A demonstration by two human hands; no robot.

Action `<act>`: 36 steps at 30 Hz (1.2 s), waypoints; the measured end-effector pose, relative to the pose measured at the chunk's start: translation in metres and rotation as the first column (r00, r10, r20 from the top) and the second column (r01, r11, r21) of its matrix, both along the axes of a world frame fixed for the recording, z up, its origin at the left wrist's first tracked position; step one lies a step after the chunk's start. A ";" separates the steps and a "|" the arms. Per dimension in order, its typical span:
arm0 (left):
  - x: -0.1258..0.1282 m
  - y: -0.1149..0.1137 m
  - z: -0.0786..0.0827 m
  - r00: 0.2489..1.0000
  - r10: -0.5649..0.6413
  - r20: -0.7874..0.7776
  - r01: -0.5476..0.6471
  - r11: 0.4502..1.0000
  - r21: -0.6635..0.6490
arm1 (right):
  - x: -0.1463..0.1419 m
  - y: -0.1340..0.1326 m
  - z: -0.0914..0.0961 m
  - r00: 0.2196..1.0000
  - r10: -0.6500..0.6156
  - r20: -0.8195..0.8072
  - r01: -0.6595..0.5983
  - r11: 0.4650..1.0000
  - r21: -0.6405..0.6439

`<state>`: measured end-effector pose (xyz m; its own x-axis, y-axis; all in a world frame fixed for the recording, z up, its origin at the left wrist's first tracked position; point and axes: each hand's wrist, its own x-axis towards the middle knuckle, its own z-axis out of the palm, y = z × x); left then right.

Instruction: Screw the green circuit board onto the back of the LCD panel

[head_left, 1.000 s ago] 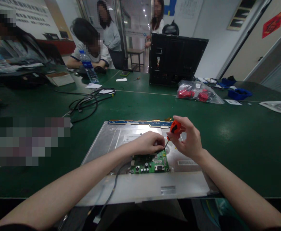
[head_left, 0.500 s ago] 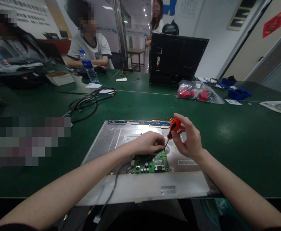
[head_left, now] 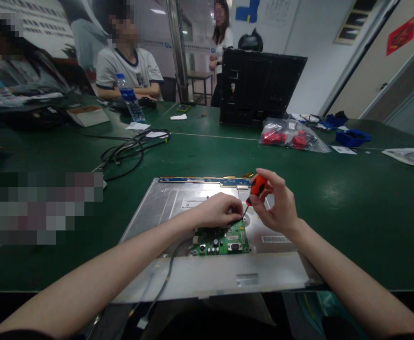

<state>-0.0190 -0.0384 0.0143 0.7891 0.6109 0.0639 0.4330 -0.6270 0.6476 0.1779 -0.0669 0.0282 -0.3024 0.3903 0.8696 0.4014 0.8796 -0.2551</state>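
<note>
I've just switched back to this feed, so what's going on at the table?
A person's right hand holds a red and black screwdriver, its tip slanting down to the far right corner of a green circuit board. The left hand is curled over the board's far edge, fingers close to the tip; whether it pinches anything is hidden. The board lies on a metal panel, which rests on the green table. A loose cable runs over the panel's near edge.

Past the green table [head_left: 337, 208], a metal post [head_left: 177, 47] stands at the glass partition [head_left: 153, 30], with a small table [head_left: 200, 74] beyond. To my right, a red sign [head_left: 402, 35] hangs on a beige door [head_left: 364, 75] beside the pale wall [head_left: 311, 47].
</note>
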 end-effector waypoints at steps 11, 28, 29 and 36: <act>0.001 0.000 0.000 1.000 0.004 0.005 -0.004 1.000 -0.006 | -0.001 -0.002 0.000 0.999 -0.030 -0.019 0.031 0.999 0.013; 0.000 -0.001 0.001 1.000 0.021 -0.012 -0.021 1.000 0.001 | 0.000 -0.003 0.004 0.997 -0.076 -0.013 0.075 0.997 -0.014; 0.000 -0.001 0.001 1.000 0.020 -0.015 -0.020 1.000 -0.001 | 0.000 -0.003 0.004 0.997 -0.073 -0.011 0.073 0.997 -0.019; 0.001 -0.001 0.002 1.000 0.019 -0.019 -0.019 1.000 0.003 | 0.003 -0.002 -0.003 0.995 -0.102 0.007 0.102 0.993 -0.061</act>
<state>-0.0182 -0.0390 0.0159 0.7786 0.6255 0.0505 0.4570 -0.6202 0.6375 0.1809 -0.0688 0.0257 -0.2612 0.4717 0.8422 0.4891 0.8168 -0.3058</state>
